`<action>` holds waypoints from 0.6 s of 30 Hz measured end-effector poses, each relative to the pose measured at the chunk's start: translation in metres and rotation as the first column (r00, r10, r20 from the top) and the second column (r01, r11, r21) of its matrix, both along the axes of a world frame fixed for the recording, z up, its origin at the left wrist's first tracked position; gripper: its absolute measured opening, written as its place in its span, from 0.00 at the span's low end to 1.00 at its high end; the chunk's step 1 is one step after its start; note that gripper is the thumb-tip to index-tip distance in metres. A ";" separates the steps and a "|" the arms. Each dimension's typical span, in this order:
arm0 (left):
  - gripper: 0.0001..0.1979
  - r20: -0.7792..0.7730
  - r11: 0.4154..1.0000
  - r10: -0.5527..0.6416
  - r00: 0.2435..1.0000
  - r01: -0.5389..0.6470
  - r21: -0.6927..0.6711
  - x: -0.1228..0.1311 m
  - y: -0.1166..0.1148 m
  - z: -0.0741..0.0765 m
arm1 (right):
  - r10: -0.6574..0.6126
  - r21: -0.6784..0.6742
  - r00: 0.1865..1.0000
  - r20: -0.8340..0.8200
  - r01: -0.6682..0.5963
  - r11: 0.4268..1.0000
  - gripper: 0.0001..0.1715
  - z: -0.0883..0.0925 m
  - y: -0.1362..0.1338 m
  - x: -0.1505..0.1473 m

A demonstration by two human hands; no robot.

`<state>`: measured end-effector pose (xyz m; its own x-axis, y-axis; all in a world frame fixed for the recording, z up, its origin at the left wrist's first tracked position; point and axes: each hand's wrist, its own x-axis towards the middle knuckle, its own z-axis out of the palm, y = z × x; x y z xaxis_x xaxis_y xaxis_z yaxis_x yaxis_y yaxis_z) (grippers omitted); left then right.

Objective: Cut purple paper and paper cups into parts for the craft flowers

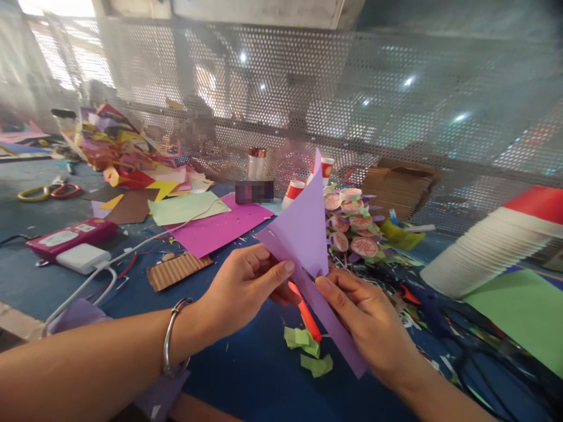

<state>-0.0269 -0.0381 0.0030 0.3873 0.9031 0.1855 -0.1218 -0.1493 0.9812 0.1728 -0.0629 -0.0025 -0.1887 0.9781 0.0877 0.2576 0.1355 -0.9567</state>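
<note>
A folded sheet of purple paper [303,234] stands up above the blue table, pointing upward. My left hand [240,287], with a metal bangle on the wrist, pinches its lower left edge between thumb and fingers. My right hand [365,319] grips the paper's lower right part, fingers closed over it. A red-orange handled tool [308,316], perhaps scissors, shows between my hands behind the paper; which hand holds it is unclear. Crumpled green paper scraps [308,349] lie on the table just below.
A magenta sheet [220,225], light green sheet [187,206], corrugated card piece [176,271], white charger with cable [83,258] and pink box [73,234] lie left. Stacked paper cups [488,246], a green sheet [525,310] and decorated cup crafts [352,225] lie right. Perforated metal screen [308,88] behind.
</note>
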 end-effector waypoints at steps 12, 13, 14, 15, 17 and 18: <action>0.12 0.026 0.996 -0.009 1.000 0.011 -0.087 0.003 0.000 0.006 | -0.019 0.068 0.999 0.042 0.016 0.998 0.25 0.002 0.000 -0.002; 0.12 0.027 0.996 -0.009 1.000 0.012 -0.087 0.003 0.000 0.005 | -0.020 0.074 0.999 0.046 0.016 0.997 0.25 0.002 0.001 -0.002; 0.12 0.028 0.996 -0.011 1.000 0.013 -0.088 0.003 0.000 0.005 | -0.022 0.082 0.998 0.051 0.017 0.996 0.25 0.002 0.001 -0.002; 0.12 0.030 0.996 -0.013 0.999 0.016 -0.089 0.003 0.000 0.005 | -0.025 0.092 0.998 0.055 0.020 0.996 0.25 0.002 0.001 -0.002; 0.12 0.036 0.996 -0.019 0.999 0.023 -0.092 0.003 0.000 0.004 | -0.032 0.105 0.998 0.061 0.026 0.994 0.25 0.002 0.001 -0.002; 0.12 0.040 0.995 -0.023 0.999 0.027 -0.094 0.003 0.000 0.004 | -0.034 0.106 0.997 0.064 0.027 0.994 0.25 0.002 0.001 -0.002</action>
<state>-0.0241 -0.0379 0.0072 0.4044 0.9073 0.1154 -0.1624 -0.0529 0.9853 0.1711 -0.0619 -0.0009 -0.1677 0.9695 0.1787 0.3244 0.2254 -0.9187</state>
